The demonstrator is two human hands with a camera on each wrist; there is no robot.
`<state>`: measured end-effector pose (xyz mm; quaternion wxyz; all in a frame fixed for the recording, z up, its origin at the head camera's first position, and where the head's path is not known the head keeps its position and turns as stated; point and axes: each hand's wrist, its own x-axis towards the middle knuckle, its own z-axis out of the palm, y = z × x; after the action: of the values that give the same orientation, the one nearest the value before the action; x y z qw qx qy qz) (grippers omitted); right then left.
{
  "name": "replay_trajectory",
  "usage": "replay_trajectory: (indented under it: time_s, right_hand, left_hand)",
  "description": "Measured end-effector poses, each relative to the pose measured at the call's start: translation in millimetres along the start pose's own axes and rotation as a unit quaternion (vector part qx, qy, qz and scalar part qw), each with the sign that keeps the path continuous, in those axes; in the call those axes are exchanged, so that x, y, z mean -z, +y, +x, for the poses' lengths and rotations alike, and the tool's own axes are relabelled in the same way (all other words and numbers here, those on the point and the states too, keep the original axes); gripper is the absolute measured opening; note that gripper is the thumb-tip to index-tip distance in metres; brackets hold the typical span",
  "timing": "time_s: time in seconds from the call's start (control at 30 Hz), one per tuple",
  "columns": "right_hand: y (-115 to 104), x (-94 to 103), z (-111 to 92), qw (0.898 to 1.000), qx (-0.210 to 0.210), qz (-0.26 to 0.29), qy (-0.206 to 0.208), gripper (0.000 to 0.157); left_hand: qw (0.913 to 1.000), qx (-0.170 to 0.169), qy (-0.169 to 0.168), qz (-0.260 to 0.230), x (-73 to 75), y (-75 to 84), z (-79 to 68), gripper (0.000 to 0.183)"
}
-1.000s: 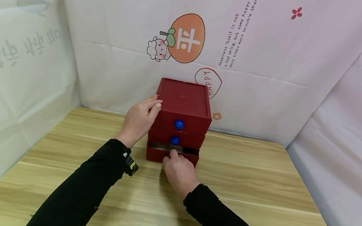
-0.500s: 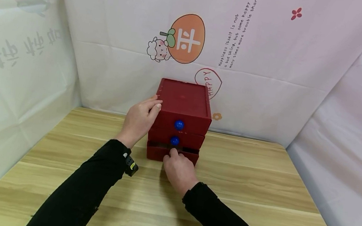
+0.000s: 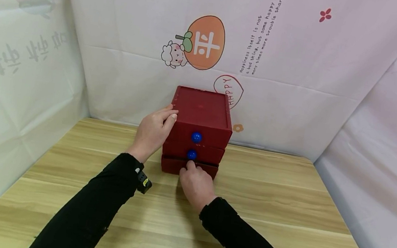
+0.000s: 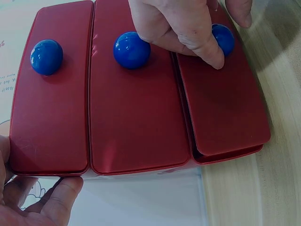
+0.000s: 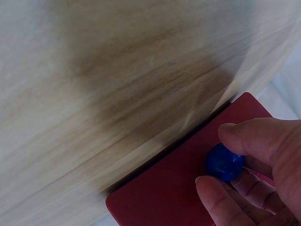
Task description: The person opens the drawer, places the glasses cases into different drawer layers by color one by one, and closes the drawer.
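Observation:
A small dark red drawer cabinet (image 3: 202, 108) with three stacked drawers stands on the table. Round blue knobs show on the top drawer and the middle drawer (image 3: 209, 154). My left hand (image 3: 154, 131) rests against the cabinet's upper left side, fingers along its edge. At the bottom drawer (image 3: 171, 165), my right hand (image 3: 197, 186) has thumb and fingers around the blue knob (image 5: 224, 162). In the left wrist view this drawer front (image 4: 230, 108) sticks out slightly beyond the other two, with a narrow dark gap along it.
Beneath the cabinet lies a light wood-grain table (image 3: 265, 215). A white printed cloth (image 3: 127, 69) hangs close behind it, and plain white cloth (image 3: 375, 170) walls the right side. A dark band with a small device (image 3: 144, 182) sits at the left wrist.
The bottom drawer has slid inward, from clearly open to nearly closed, with my right hand moving along with it. My left hand has stayed in place on the cabinet.

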<state>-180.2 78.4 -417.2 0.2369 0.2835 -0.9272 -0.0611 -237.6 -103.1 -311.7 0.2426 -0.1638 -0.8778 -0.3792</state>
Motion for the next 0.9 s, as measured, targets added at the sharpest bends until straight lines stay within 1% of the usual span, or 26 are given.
replay_trajectory:
  time_s: [0.27,0.57,0.73,0.9]
  right_hand:
    - [1.9,-0.5,2.1,1.0,0.001,0.006,-0.006,0.009]
    - [2.0,-3.9,1.4,1.0,0.003,-0.006,-0.001,0.007]
    - [2.1,-5.8,1.2,1.0,0.005,-0.011,0.008,0.011]
    - [1.8,-6.3,1.3,1.0,0.006,-0.013,0.004,0.015]
  left_hand:
    - [1.0,0.0,0.001,-0.001,-0.1,0.9,0.3,0.047]
    - [1.0,0.002,0.003,0.0,-0.4,1.2,0.8,0.046]
    - [1.0,0.002,0.003,0.0,-0.3,1.5,0.7,0.046]
    - [1.0,0.0,0.005,-0.001,-0.5,0.7,0.7,0.046]
